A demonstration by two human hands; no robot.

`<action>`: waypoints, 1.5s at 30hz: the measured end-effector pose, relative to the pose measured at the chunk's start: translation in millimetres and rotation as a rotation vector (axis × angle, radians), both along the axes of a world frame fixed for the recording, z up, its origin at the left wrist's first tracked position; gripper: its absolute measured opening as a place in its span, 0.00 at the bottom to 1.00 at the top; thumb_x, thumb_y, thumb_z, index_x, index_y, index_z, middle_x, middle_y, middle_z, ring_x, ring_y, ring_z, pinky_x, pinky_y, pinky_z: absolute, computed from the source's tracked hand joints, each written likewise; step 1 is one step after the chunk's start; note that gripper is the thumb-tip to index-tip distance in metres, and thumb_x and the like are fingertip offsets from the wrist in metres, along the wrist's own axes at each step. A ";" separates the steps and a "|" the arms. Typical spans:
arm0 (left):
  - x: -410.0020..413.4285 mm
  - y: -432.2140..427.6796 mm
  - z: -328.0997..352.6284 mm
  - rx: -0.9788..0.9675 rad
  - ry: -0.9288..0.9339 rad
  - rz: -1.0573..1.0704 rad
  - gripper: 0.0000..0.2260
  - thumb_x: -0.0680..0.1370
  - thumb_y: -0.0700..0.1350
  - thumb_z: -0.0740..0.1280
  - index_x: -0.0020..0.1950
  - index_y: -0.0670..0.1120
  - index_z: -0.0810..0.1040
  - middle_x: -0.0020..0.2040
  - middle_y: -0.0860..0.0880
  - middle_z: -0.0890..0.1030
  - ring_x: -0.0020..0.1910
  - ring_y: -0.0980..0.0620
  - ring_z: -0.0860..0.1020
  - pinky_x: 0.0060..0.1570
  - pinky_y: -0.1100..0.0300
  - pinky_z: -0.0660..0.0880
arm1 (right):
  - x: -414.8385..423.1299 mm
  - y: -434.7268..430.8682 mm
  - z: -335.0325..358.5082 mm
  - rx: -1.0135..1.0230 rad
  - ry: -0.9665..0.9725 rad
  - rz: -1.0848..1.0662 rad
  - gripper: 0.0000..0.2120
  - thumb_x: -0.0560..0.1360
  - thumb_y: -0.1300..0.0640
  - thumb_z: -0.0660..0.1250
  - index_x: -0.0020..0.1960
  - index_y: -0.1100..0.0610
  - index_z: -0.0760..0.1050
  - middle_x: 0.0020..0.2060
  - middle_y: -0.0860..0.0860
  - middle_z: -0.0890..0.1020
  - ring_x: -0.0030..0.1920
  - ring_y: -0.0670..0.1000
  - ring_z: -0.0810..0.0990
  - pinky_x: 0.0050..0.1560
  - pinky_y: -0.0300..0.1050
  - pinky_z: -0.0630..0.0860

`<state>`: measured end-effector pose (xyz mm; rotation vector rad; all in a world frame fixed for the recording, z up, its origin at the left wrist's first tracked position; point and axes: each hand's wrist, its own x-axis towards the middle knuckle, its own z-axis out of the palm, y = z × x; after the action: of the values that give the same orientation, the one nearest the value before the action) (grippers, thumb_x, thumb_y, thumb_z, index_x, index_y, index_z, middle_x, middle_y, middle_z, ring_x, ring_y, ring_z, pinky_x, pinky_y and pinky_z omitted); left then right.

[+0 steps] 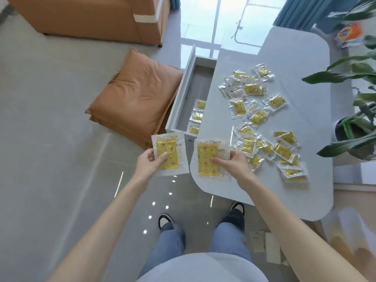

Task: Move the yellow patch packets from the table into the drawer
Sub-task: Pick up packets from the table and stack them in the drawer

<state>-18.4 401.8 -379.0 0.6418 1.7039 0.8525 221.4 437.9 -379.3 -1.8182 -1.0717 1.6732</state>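
My left hand (147, 163) holds a yellow patch packet (169, 146) in the air, left of the table and just below the open drawer (181, 92). A second yellow packet (205, 165) is held by my right hand (237, 163), thumb on its face, over the table's near-left corner. Three packets (197, 116) lie in the drawer along its right side. Several more yellow packets (258, 117) are scattered across the grey-white table (295, 55).
An orange cushion (134, 94) lies on the floor left of the drawer, with an orange sofa (85, 15) behind it. A potted plant (354, 106) stands at the table's right edge. An orange-lidded container (349, 33) sits at the far right.
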 end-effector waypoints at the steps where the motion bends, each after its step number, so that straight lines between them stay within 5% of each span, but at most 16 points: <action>1: -17.8 1.1 4.2 -0.001 -0.002 -0.012 0.12 0.76 0.41 0.68 0.59 0.39 0.76 0.52 0.44 0.82 0.43 0.56 0.80 0.30 0.75 0.73 | -16.2 -2.4 0.9 -0.009 0.010 -0.025 0.08 0.68 0.61 0.77 0.45 0.56 0.82 0.44 0.54 0.86 0.46 0.50 0.84 0.51 0.45 0.80; 5: -76.1 9.2 17.0 0.007 -0.002 -0.071 0.13 0.76 0.41 0.69 0.59 0.39 0.76 0.54 0.43 0.82 0.47 0.50 0.81 0.39 0.69 0.79 | -70.8 -5.2 2.5 -0.045 0.040 -0.134 0.09 0.67 0.59 0.77 0.45 0.57 0.81 0.44 0.53 0.85 0.45 0.48 0.84 0.50 0.41 0.79; 9: -112.2 31.8 24.8 0.022 0.000 -0.117 0.13 0.76 0.41 0.69 0.59 0.39 0.76 0.55 0.43 0.82 0.51 0.47 0.81 0.46 0.62 0.79 | -106.6 7.6 2.2 -0.109 0.076 -0.233 0.11 0.67 0.58 0.77 0.48 0.58 0.80 0.46 0.54 0.84 0.50 0.53 0.83 0.58 0.50 0.78; 15: -142.5 96.6 20.4 0.008 0.040 -0.208 0.09 0.75 0.41 0.70 0.54 0.42 0.77 0.54 0.41 0.82 0.54 0.42 0.81 0.57 0.45 0.76 | -136.9 54.0 -6.7 -0.152 0.145 -0.395 0.16 0.70 0.62 0.74 0.57 0.63 0.78 0.50 0.56 0.83 0.49 0.55 0.82 0.56 0.52 0.78; 21: -157.3 181.7 14.5 0.017 0.085 -0.299 0.08 0.76 0.43 0.69 0.53 0.44 0.76 0.45 0.51 0.82 0.42 0.57 0.80 0.41 0.61 0.77 | -158.1 120.5 -22.4 -0.191 0.204 -0.515 0.17 0.70 0.63 0.74 0.58 0.64 0.78 0.53 0.57 0.83 0.52 0.56 0.82 0.57 0.53 0.78; 34: -199.0 342.7 15.6 0.020 0.083 -0.462 0.05 0.75 0.45 0.70 0.49 0.50 0.77 0.46 0.53 0.82 0.45 0.55 0.81 0.44 0.61 0.77 | -202.9 222.6 -26.4 -0.223 0.235 -0.782 0.06 0.70 0.65 0.73 0.44 0.60 0.78 0.51 0.59 0.83 0.47 0.58 0.82 0.58 0.56 0.77; 40: -225.8 417.4 21.3 0.088 0.054 -0.624 0.08 0.76 0.43 0.69 0.54 0.44 0.76 0.46 0.52 0.81 0.42 0.57 0.81 0.36 0.68 0.78 | -245.0 255.2 -27.6 -0.172 0.269 -0.989 0.13 0.71 0.67 0.72 0.54 0.66 0.77 0.53 0.60 0.81 0.40 0.52 0.82 0.37 0.43 0.82; 42: -235.0 439.6 21.9 0.095 0.060 -0.681 0.08 0.76 0.43 0.69 0.54 0.44 0.76 0.46 0.51 0.81 0.41 0.56 0.81 0.36 0.68 0.78 | -260.4 262.1 -27.1 -0.161 0.299 -1.091 0.17 0.71 0.68 0.72 0.58 0.68 0.76 0.55 0.62 0.81 0.40 0.53 0.82 0.37 0.45 0.82; 45: -243.3 470.1 22.0 0.113 0.081 -0.779 0.09 0.75 0.43 0.70 0.54 0.43 0.77 0.48 0.48 0.82 0.43 0.52 0.81 0.42 0.63 0.78 | -280.2 268.7 -27.5 -0.139 0.346 -1.197 0.08 0.71 0.69 0.72 0.49 0.65 0.78 0.53 0.62 0.82 0.36 0.51 0.83 0.38 0.46 0.83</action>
<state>-261.6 871.8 -357.0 1.3142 1.3037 0.3632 -58.8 706.6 -406.7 -1.5854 0.3085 1.1835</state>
